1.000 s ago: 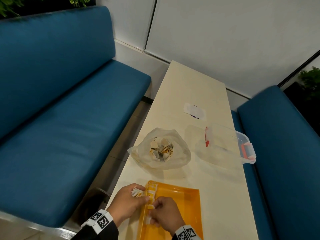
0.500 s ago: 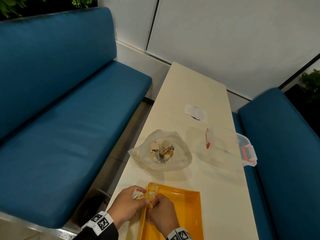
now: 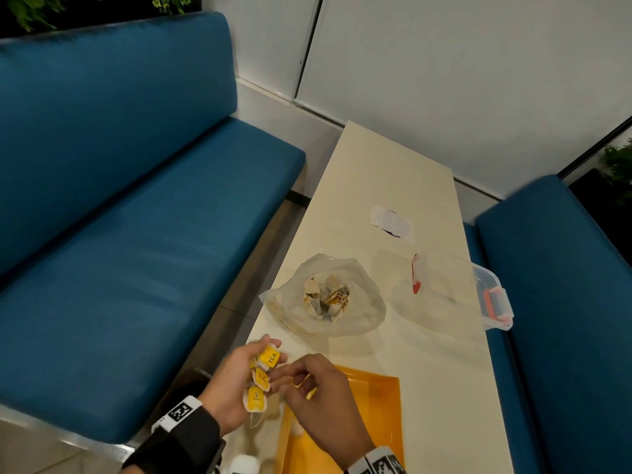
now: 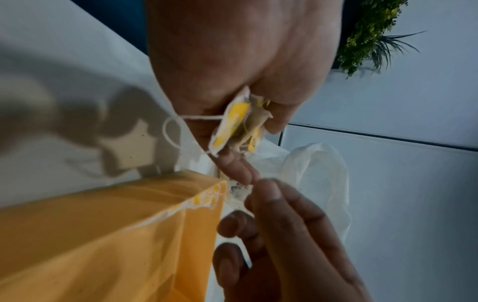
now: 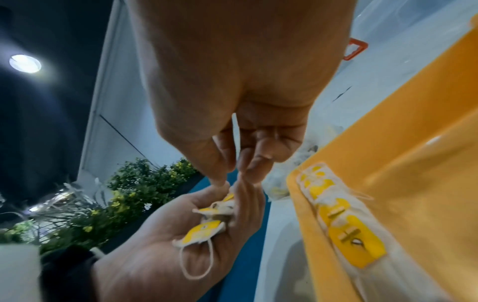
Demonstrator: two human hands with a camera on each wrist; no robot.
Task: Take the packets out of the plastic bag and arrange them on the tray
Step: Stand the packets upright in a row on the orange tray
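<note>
Treat each of the packets as light, soft and easily crushed: paper sachets with a yellow label, each trailing a thin string that will likely snag on its neighbours. Take hold at a flat edge or corner with thumb and forefinger; do not pull by the string (it may drag a second packet along).

Your left hand holds a small bunch, its fingers curled round them. Three yellow labels are visible in the head view; whether more lie beneath cannot be told.

Your right hand reaches to that bunch with its fingers narrowed to a pinch. Whether a packet is already gripped cannot be told.

The tray, orange, lies on the table directly under your right hand. Along its near-left wall a row of roughly three packets is set edge to edge, seen in the right wrist view.

One plastic bag sits open further along the table, well apart from the tray, with a heap of uncounted packets inside
</note>
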